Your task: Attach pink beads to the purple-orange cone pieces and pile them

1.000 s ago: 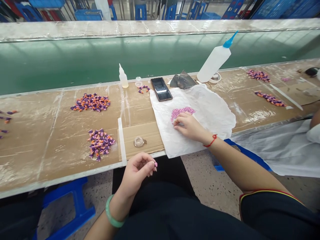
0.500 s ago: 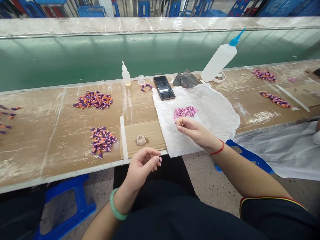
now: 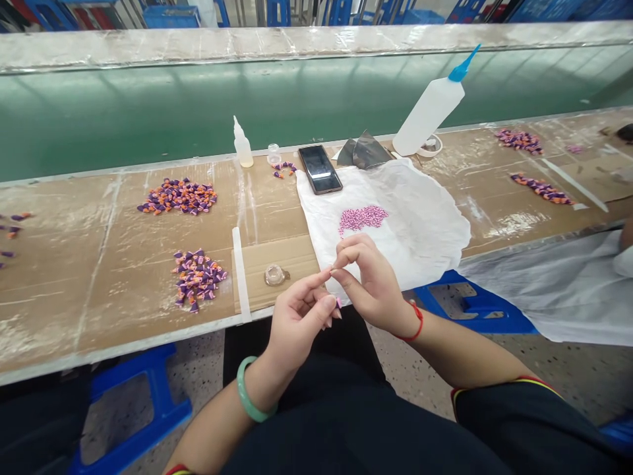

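My left hand [image 3: 299, 320] is closed, pinching a small pink-and-purple piece [image 3: 339, 303] between thumb and fingers, with its index finger stretched out. Fingertips of my right hand [image 3: 370, 284] are pinched together at the tip of that index finger; whatever they hold is too small to make out. Just beyond, a patch of tiny pink pieces [image 3: 363, 218] lies on a white cloth [image 3: 430, 218]. A small clear cup [image 3: 273, 275] rests on a cardboard sheet [image 3: 260, 254] left of my hands.
Purple-and-orange pieces [image 3: 180, 196] and purple-and-pink pieces [image 3: 198, 278] lie heaped on the left. Behind stand a small dropper bottle [image 3: 242, 150], a phone [image 3: 320, 169] lying flat, a tilted large white bottle [image 3: 429, 113] and a tape roll [image 3: 436, 146]. A blue stool [image 3: 163, 402] is below.
My right hand has come back from the pink pieces on the cloth to meet my left hand. The left hand has shifted slightly right, still pinching its piece.
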Demonstrator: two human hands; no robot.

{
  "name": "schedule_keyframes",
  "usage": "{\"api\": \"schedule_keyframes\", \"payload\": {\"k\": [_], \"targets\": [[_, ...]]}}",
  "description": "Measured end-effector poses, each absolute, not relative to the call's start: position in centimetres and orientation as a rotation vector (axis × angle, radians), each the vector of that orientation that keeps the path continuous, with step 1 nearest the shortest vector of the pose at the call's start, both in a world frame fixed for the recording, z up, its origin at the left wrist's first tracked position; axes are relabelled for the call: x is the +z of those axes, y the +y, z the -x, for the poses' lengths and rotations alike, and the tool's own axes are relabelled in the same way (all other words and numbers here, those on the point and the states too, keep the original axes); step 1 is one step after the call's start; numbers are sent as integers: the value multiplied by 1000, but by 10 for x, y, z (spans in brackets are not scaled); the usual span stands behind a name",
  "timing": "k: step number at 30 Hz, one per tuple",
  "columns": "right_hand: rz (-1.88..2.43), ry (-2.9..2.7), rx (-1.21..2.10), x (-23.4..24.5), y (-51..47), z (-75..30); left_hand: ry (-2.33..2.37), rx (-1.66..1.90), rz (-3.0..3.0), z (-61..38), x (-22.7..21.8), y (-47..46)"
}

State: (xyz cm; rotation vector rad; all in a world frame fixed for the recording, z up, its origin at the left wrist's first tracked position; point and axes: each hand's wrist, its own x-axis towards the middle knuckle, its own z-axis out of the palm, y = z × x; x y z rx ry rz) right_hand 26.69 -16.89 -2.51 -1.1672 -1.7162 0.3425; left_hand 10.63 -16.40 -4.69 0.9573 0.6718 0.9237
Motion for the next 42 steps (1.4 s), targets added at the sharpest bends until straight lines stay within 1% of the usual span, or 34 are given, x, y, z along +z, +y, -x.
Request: {"api": "schedule_keyframes", "payload": {"k": [7,9,11,14,15,16,18,21,31,34,38,42], "targets": [[994,-1934,80,-25,-160,-276,706,825,-770,-102,-35,-161],[972,-1902,147,-27,-161,-275,717,810,-709,-102,-32,-160],[1015,-1749,420,-29,-165,-270,726,813,-677,-103,-31,-160],[1060,-1281,1024,-33,-173,-256,759,863,-701,-106,-32,-160],[1047,-1108,1180,-34,-175,-250,772,893,-722,-106,-33,-160],[1028,-956,1289,-34,-177,-245,783,925,-749,-107,-34,-160],[1007,-750,1387,-34,-180,-236,799,985,-815,-108,-35,-160],[1008,-643,1399,-34,-182,-228,835,1044,-942,-107,-34,-160],[1064,-711,1314,-38,-189,-221,984,1170,-1495,-98,-34,-161],[1065,-791,1299,-39,-189,-224,956,1117,-1427,-95,-33,-160],[1086,-1101,1219,-27,-184,-239,841,937,-1129,-89,-33,-157],[1213,-1640,958,-4,-176,-258,817,818,-1040,-84,-29,-155]]}}
